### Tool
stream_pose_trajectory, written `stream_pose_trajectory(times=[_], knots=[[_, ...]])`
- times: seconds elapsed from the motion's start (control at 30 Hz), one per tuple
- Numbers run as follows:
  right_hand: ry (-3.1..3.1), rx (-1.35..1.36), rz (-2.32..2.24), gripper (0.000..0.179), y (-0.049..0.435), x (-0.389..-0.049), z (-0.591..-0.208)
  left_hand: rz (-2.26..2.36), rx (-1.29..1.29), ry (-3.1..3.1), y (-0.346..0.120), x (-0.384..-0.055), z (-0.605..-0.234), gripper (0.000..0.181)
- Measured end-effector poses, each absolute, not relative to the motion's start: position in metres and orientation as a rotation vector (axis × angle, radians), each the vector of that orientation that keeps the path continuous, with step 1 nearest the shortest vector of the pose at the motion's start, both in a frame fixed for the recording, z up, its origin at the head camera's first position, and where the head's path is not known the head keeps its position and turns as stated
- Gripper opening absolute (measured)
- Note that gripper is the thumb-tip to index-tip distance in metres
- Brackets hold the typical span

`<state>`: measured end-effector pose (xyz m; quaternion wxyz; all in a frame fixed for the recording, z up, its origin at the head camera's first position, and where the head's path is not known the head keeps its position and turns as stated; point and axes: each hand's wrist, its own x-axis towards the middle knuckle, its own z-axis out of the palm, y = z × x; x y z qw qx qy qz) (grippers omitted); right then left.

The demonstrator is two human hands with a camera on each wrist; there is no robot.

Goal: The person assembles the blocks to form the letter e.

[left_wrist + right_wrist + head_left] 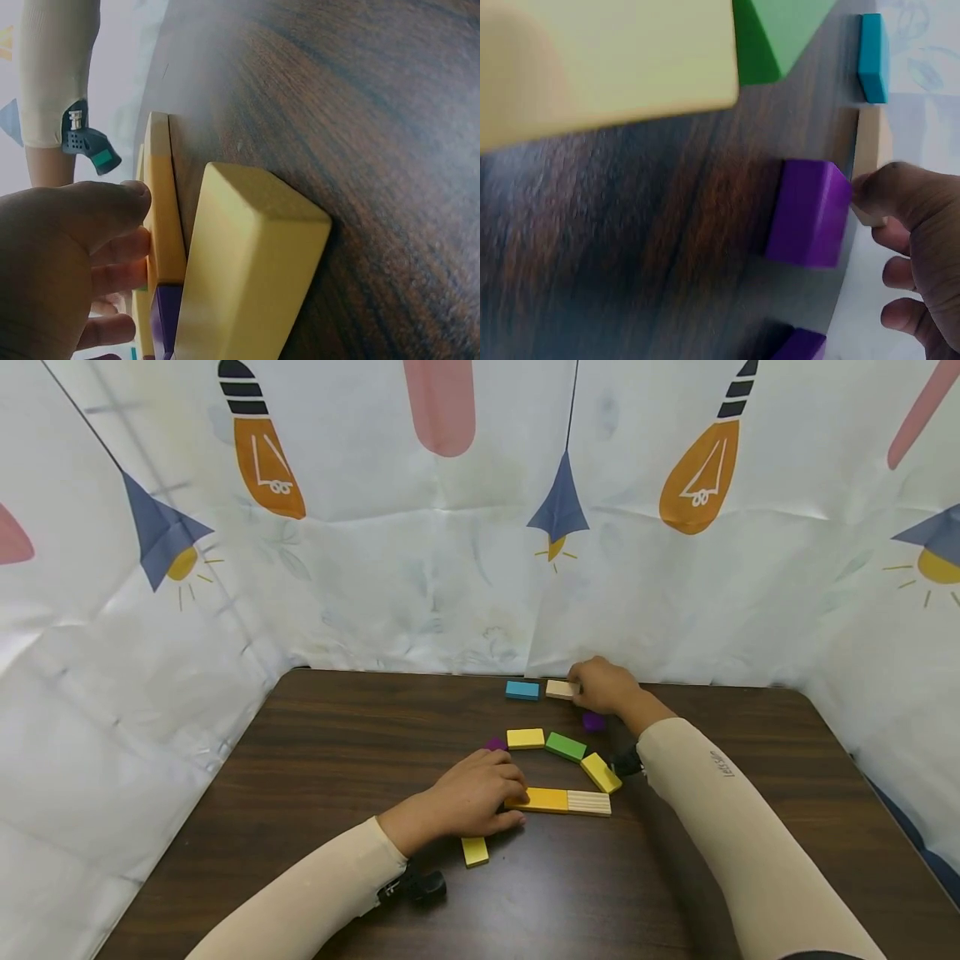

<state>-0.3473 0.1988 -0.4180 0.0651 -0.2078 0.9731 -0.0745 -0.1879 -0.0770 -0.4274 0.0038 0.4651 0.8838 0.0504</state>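
At the table's back edge my right hand (606, 685) pinches a plain wooden block (559, 690) by its right end, thumb and forefinger on it in the right wrist view. A blue block (522, 690) lies just left of it, and a purple block (810, 214) sits on the near side of the hand. My left hand (480, 789) is over the left end of an orange block (547, 800), its fingers loosely bent and touching it. A striped wooden block (588, 802) continues that row rightward. Below the left palm, a yellow block (251, 255) stands out, with a purple block (166, 319) beside it.
Behind the row, a yellow block (525, 739), a green block (566, 746) and a slanted yellow block (601, 772) form a curve. Another purple block (802, 345) shows low in the right wrist view. A patterned cloth (450, 593) hangs behind the dark wooden table (315, 743).
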Motion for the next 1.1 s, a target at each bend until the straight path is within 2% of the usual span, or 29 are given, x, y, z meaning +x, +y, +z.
stream_pose_trajectory(times=[0.23,0.5,0.7,1.1], knots=[[2.989,-0.628,-0.320,0.037,0.215,-0.333,-0.408,0.163,1.476,2.771,-0.077,-0.188,-0.430,0.027],[3.028,-0.755,-0.388,0.035,0.226,-0.291,-0.403,0.141,1.492,2.774,-0.077,-0.189,-0.430,0.026],[3.030,-0.876,-0.396,0.031,0.226,-0.261,-0.407,0.131,1.514,2.778,-0.077,-0.191,-0.430,0.024],[3.048,-0.889,-0.456,0.030,0.221,-0.229,-0.405,0.166,1.526,2.765,-0.077,-0.191,-0.431,0.023]])
